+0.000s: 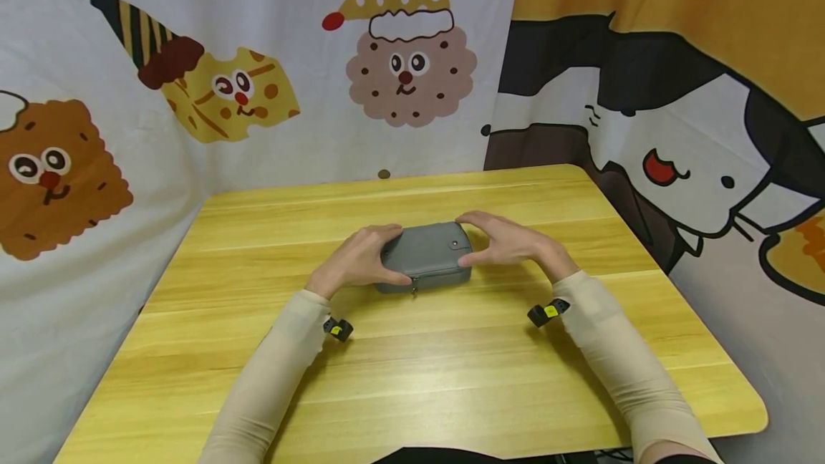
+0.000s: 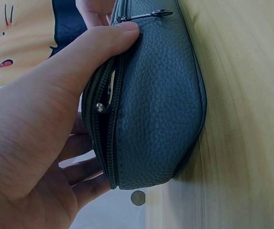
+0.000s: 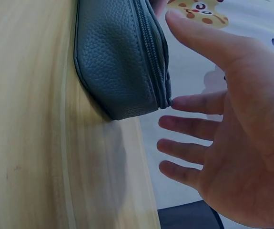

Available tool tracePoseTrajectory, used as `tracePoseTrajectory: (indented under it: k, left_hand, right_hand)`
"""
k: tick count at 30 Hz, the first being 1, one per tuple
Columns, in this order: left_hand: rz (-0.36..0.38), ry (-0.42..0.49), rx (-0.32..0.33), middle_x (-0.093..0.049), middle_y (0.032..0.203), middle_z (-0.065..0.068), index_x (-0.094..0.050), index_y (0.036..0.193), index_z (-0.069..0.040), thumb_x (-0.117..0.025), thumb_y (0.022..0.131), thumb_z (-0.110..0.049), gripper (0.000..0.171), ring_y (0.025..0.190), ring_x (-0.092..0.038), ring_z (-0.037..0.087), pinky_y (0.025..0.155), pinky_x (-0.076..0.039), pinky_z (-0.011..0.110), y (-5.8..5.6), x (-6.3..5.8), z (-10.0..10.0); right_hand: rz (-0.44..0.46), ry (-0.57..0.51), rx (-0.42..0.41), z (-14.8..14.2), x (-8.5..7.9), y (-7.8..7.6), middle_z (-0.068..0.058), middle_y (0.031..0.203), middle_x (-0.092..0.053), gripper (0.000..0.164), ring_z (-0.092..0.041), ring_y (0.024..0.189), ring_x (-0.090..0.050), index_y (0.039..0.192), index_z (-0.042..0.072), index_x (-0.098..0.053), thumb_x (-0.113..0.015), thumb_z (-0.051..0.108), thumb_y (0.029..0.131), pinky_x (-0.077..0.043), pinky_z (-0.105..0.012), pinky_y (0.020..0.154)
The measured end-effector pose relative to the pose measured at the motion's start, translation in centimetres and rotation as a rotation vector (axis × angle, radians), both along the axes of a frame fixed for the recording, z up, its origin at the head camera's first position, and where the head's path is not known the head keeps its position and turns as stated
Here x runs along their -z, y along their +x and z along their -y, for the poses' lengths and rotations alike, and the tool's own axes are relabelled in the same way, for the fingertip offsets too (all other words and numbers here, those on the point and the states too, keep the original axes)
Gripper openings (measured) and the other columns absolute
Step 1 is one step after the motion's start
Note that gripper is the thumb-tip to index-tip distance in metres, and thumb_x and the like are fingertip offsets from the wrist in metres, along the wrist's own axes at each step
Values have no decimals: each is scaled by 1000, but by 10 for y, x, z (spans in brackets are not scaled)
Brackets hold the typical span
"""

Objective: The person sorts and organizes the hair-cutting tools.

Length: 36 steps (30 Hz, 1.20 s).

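On the yellow wooden table (image 1: 451, 378) the grey zip pouch (image 1: 425, 256) lies flat at mid-table. My left hand (image 1: 357, 260) grips its left end, steadying it; my right hand (image 1: 505, 242) hovers spread at the other end, one fingertip (image 3: 184, 102) touching.

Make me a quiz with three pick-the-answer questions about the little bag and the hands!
1. Where does the grey zip pouch lie?
A. on the wooden table
B. on the floor
C. on a chair

2. What colour is the pouch?
A. red
B. grey
C. yellow

3. What is the left hand doing?
A. resting far off
B. waving
C. gripping the pouch's end

Answers:
1 A, it sits mid-table between both hands.
2 B, its grained surface is grey in every view.
3 C, the thumb presses by the zip; the right hand has straight fingers at the other end.
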<state>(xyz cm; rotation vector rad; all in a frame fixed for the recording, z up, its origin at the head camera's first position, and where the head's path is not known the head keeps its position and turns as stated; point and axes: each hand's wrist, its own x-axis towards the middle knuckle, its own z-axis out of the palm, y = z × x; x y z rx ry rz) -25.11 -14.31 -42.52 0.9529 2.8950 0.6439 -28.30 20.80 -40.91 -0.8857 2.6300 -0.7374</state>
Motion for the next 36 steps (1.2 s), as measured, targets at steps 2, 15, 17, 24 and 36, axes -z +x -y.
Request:
tracePoseTrajectory:
  k: [2, 15, 17, 24, 36]
  left_hand:
    - [2, -1, 0, -54, 174, 20, -52, 167, 0, -98, 83, -61, 114, 158, -57, 41, 129, -52, 56, 0, 0, 0]
    - [-4, 3, -5, -56, 172, 19, -52, 167, 0, -98, 82, -61, 114, 155, -60, 39, 126, -54, 54, 0, 1, -1]
    - [-5, 1, -6, -56, 172, 19, -53, 167, 0, -98, 82, -61, 114, 154, -60, 39, 126, -54, 54, -1, 1, -1]
    - [-2, -6, -8, -56, 172, 19, -52, 167, 0, -98, 82, -61, 114, 155, -60, 39, 126, -54, 53, 0, 0, -2]
    - [15, -25, 1, -51, 175, 21, -50, 169, -2, -97, 83, -64, 116, 159, -55, 41, 128, -53, 54, 4, -3, -4]
  right_hand:
    - [12, -9, -6, -1, 1, 0, -17, 183, -39, 107, -44, 171, -36, 175, 10, -40, -85, 64, 95, -32, -70, 138]
    - [42, -50, -46, 7, 16, -2, -18, 183, -39, 127, -43, 167, -44, 180, 6, -26, -94, 61, 88, -40, -66, 135]
    - [38, -51, -47, 8, 17, -3, -18, 182, -39, 127, -42, 166, -45, 180, 6, -25, -94, 61, 89, -41, -65, 134]
    - [21, -48, -46, 10, 18, -4, -18, 182, -39, 127, -39, 167, -44, 179, 5, -27, -96, 58, 87, -39, -62, 137]
    - [15, -48, -55, 9, 18, -4, -18, 180, -43, 125, -39, 164, -48, 179, 3, -28, -96, 57, 88, -43, -61, 134]
